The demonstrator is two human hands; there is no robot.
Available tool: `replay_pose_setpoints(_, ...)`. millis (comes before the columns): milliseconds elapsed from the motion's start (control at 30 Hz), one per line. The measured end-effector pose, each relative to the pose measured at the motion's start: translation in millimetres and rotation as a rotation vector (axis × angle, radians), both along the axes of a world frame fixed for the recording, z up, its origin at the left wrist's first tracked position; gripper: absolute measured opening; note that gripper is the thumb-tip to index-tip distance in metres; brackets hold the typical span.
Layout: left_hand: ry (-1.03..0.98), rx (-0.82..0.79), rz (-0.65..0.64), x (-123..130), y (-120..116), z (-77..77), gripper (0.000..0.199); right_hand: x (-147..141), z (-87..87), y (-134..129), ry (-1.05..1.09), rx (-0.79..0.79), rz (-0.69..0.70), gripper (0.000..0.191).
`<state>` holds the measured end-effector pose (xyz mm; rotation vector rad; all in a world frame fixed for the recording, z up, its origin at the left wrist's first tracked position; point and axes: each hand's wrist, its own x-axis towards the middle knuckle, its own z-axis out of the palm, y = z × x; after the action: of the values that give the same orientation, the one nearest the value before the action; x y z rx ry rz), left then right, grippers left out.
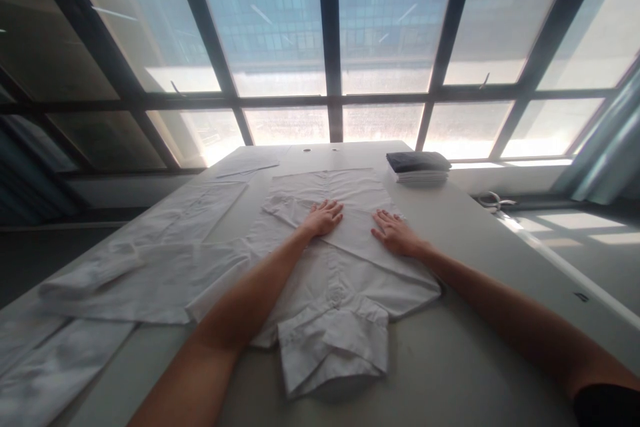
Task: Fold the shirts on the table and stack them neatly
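A white collared shirt [335, 273] lies spread on the pale table [470, 347], its collar toward me and its hem toward the windows. One sleeve is laid across the body of the shirt. My left hand [324, 217] rests palm down on the shirt, left of its middle, with the fingers spread. On the right side of the shirt my right hand [395, 232] lies flat, fingers apart. Neither hand grips the cloth.
More white garments [150, 280] lie on the table's left side. A folded stack [419, 168], dark on top and white below, sits at the back right. Large windows rise beyond the far edge. A pale curved object [495, 201] is past the right edge.
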<state>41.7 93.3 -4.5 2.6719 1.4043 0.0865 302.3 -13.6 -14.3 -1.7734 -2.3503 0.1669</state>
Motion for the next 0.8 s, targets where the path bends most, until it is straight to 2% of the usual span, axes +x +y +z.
replay_pose_setpoints(267,0.007,0.006,-0.001,-0.4,1.2,-0.4,0.057,23.6,0.0,12.1,-0.023,0.004,-0.209,0.061)
replay_pose_setpoints(400,0.001,0.002,0.001,-0.3,0.5,0.1,0.057,31.6,1.6,14.1,0.009,0.116,-0.263,0.057)
replay_pose_setpoints(500,-0.016,-0.002,-0.002,-0.3,0.0,0.2,0.057,29.1,5.4,9.9,0.041,0.209,-0.075,0.054)
replay_pose_setpoints(600,-0.019,-0.002,-0.006,-0.4,0.3,-0.4,0.056,20.2,9.7,2.1,0.077,0.138,0.229,0.054)
replay_pose_setpoints(667,-0.014,0.006,-0.005,-0.4,1.1,-1.2,0.056,13.9,12.2,-3.3,0.102,0.087,0.367,0.053)
replay_pose_setpoints(800,-0.007,0.014,-0.008,-0.4,2.9,-3.1,0.057,7.2,17.1,-14.2,0.116,0.03,0.433,0.054)
